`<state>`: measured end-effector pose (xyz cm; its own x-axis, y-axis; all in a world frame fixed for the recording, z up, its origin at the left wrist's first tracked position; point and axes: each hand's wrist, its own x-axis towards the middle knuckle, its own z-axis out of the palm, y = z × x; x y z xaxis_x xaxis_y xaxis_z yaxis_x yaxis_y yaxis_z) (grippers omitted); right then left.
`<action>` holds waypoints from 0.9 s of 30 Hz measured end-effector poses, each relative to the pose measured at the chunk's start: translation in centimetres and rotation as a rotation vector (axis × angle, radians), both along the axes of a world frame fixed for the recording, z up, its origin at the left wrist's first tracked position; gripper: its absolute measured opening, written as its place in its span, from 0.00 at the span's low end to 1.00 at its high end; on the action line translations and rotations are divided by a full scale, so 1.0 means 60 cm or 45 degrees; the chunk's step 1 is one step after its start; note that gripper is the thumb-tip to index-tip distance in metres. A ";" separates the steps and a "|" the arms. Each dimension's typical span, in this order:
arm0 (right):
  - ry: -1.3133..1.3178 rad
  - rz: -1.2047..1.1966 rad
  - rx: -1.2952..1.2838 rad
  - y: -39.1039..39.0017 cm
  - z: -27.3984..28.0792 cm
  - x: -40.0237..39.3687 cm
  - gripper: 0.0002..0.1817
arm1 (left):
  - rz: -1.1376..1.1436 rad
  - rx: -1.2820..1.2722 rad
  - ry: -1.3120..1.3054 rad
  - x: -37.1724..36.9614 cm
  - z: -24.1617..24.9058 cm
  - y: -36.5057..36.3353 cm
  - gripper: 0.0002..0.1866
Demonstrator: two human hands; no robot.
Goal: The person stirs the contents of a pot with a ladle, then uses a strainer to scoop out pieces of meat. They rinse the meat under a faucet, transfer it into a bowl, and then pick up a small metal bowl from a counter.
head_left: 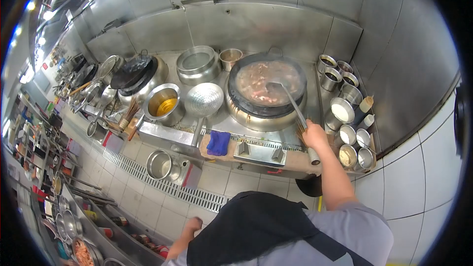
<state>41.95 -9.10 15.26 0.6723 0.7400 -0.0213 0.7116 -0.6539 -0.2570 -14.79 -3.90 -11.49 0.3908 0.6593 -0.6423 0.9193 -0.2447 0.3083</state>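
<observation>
My right hand [314, 135] is closed round the handle of a long metal wok ladle [294, 104]. The ladle slants away from me, its dark head in a large wok [271, 83] on the burner. Pieces of pinkish meat [261, 76] lie in cloudy, steaming liquid inside the wok. Low beside my body, my left hand [194, 223] hangs with its fingers curled in, away from the stove, and nothing shows in it. A perforated strainer [204, 99] rests left of the wok, its handle pointing towards me.
Seasoning tins [342, 110] and squeeze bottles crowd the right side. A pot of yellow oil [166, 104], a lidded-looking round pot [197, 63] and a second wok [135, 71] stand leftward. A blue cloth [218, 143] lies on the front edge. Below stands a steel pot [159, 164].
</observation>
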 end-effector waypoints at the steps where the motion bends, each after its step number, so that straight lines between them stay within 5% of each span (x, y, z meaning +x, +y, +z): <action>1: 0.044 0.013 0.131 0.003 -0.012 0.010 0.25 | 0.014 0.052 -0.028 0.007 -0.074 0.040 0.18; 3: 0.090 0.036 0.263 0.008 -0.011 0.024 0.24 | -0.026 0.263 -0.145 0.085 -0.028 0.102 0.20; 4: 0.134 0.057 0.380 0.009 0.000 0.032 0.24 | 0.175 0.354 -0.193 0.137 0.014 0.125 0.20; 5: 0.179 0.076 0.494 0.011 0.007 0.041 0.23 | 0.236 0.349 -0.258 0.202 0.134 0.127 0.20; 8: 0.257 0.046 0.597 0.032 0.013 0.098 0.18 | 0.188 0.590 -0.627 0.289 0.126 0.209 0.16; 11: 0.388 -0.003 0.610 0.060 0.037 0.133 0.16 | 0.168 0.720 -0.595 0.387 0.207 0.239 0.18; 16: 0.756 -0.102 0.628 0.097 -0.002 0.150 0.09 | 0.036 0.875 -0.503 0.471 0.216 0.268 0.23; 19: 1.340 -0.219 0.768 0.115 -0.038 0.127 0.03 | -0.050 0.803 -0.382 0.502 0.210 0.286 0.26; 23: 2.093 -0.246 0.917 0.129 -0.061 0.082 0.06 | 0.012 0.746 -0.210 0.515 0.212 0.295 0.25; 27: 2.372 -0.304 0.954 0.132 -0.039 0.041 0.08 | 0.040 0.752 -0.172 0.506 0.192 0.315 0.24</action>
